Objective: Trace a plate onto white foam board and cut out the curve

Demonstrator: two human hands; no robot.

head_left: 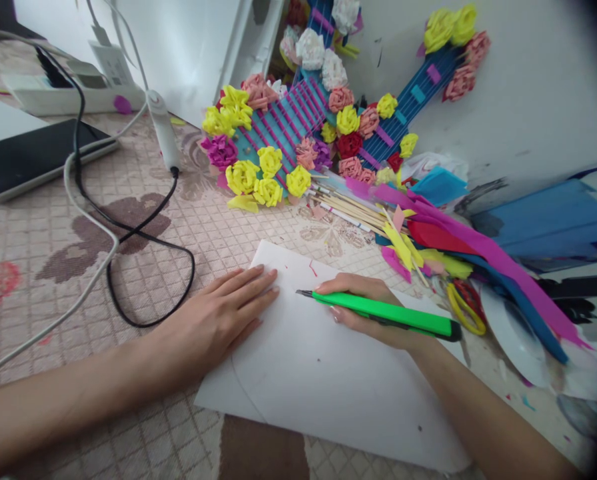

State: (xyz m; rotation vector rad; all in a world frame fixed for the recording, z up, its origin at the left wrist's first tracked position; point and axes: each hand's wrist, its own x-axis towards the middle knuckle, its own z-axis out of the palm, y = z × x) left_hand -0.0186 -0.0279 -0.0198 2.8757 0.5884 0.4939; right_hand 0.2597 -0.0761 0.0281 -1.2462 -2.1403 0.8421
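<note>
A white sheet [348, 393] lies on the patterned tablecloth, with a thin curved line near its left side and small red marks near its top edge. My left hand [231, 310] rests flat on the sheet's left edge, fingers stretched out and holding nothing. In my right hand [363, 293] is a green utility knife [388, 313], gripped between thumb and fingers. Its metal blade is out and points left over the sheet, toward my left fingertips. Whether the blade tip touches the sheet I cannot tell.
Crepe-paper flowers [268, 170] cover blue decorated shapes at the back. Wooden sticks [348, 210], coloured paper strips [478, 233] and yellow-handled scissors [466, 310] lie to the right. On the left are a phone [33, 157], looped cables [151, 243] and a power strip [68, 97].
</note>
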